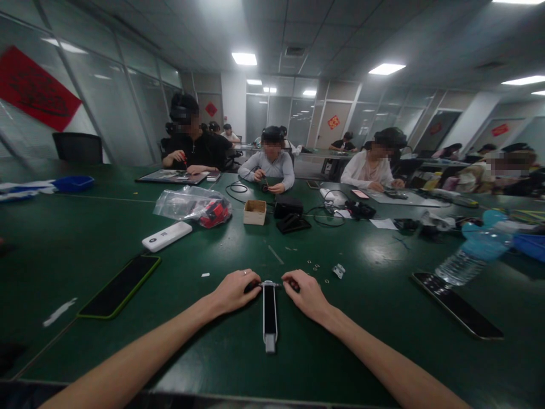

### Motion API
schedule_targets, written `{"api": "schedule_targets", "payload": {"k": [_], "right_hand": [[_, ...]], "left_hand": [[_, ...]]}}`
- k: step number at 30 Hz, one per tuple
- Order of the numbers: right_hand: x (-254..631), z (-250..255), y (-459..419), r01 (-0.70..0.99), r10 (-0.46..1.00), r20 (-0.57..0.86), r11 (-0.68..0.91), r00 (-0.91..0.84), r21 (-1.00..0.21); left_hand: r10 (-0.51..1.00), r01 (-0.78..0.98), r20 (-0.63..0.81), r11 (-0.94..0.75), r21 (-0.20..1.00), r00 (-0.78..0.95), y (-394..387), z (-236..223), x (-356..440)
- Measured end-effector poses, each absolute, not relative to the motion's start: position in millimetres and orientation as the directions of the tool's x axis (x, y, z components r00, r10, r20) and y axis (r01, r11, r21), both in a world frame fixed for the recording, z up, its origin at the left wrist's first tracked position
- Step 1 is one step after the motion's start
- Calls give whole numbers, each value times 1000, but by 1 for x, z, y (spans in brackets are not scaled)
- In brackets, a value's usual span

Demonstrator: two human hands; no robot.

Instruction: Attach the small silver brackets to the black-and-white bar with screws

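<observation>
In front of me on the green table [204, 352] lies a slim, long device [269, 318] with a black face, a pale frame and a grey block at its near end. A thin metal piece [279, 284] sticks out sideways at its far end. My left hand [236, 291], with a ring on one finger, pinches at the left side of that end. My right hand [307, 295] pinches from the right, its fingertips at the thin piece. What exactly lies between the fingertips is too small to see clearly. Small rings [315, 267] and a little metal part [339, 271] lie beyond my right hand.
To the left are a phone in a green case [119, 287] and a white power bank [167, 236]. A plastic bag [187, 205], a small box [254, 212] and black cables lie ahead. A bottle [462, 261] and a phone [457, 307] are at right. Several people sit opposite.
</observation>
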State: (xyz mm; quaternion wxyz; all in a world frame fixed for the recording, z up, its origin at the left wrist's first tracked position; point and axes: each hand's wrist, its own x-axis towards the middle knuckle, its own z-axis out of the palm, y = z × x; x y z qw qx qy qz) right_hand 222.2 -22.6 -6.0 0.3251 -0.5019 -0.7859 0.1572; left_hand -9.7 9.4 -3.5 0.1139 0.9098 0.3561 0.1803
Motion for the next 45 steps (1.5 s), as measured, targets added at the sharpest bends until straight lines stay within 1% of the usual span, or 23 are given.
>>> {"api": "schedule_targets", "payload": {"k": [7, 22, 35, 45], "right_hand": [[221, -1, -25, 686, 876, 337, 480, -345, -547], [222, 0, -26, 673, 884, 309, 468, -352, -573], [222, -3, -24, 672, 877, 310, 480, -367, -563], [223, 1, -25, 671, 893, 269, 448, -360, -590]], "left_hand": [[700, 620, 247, -711, 334, 670, 9, -4, -9], [705, 626, 230, -705, 335, 671, 9, -2, -9], [700, 624, 223, -710, 327, 679, 9, -3, -9], [689, 612, 242, -721, 325, 683, 10, -4, -9]]}}
